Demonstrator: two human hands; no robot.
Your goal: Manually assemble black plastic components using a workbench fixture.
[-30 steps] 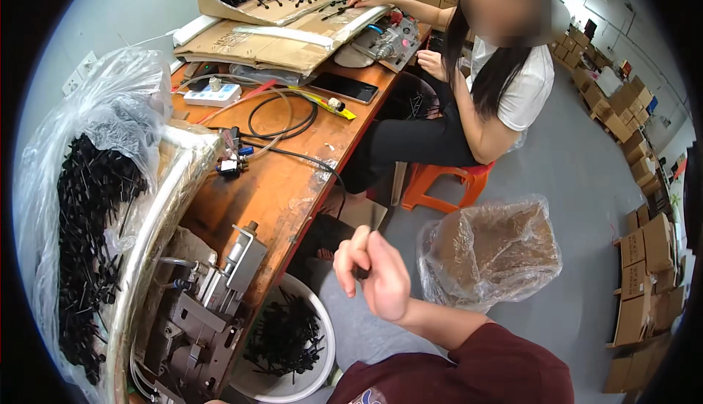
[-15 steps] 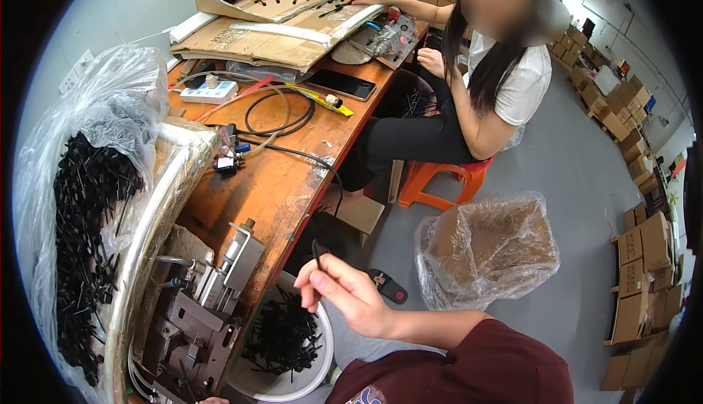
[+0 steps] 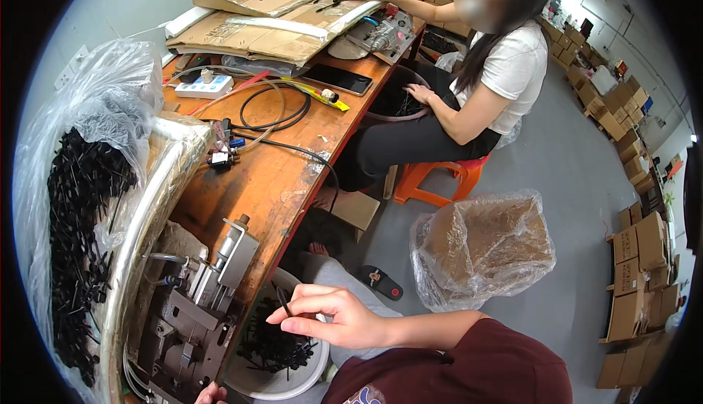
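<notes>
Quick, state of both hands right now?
Left hand: mostly cut off at the lower edge; cannot tell.
Right hand: closed, holding a thin black part.

Head view: worn on head, left of fisheye pair | upright, wide | looks down, obliquely across workbench (image 3: 212, 203) to floor (image 3: 578, 214) | right hand (image 3: 340, 318) close; cartons (image 3: 627, 278) far, right edge

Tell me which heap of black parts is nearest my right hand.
The heap in the white basket, close by your right hand. The others lie farther off: in the plastic-lined box at left, the cardboard tray and the co-worker's tub.
</notes>
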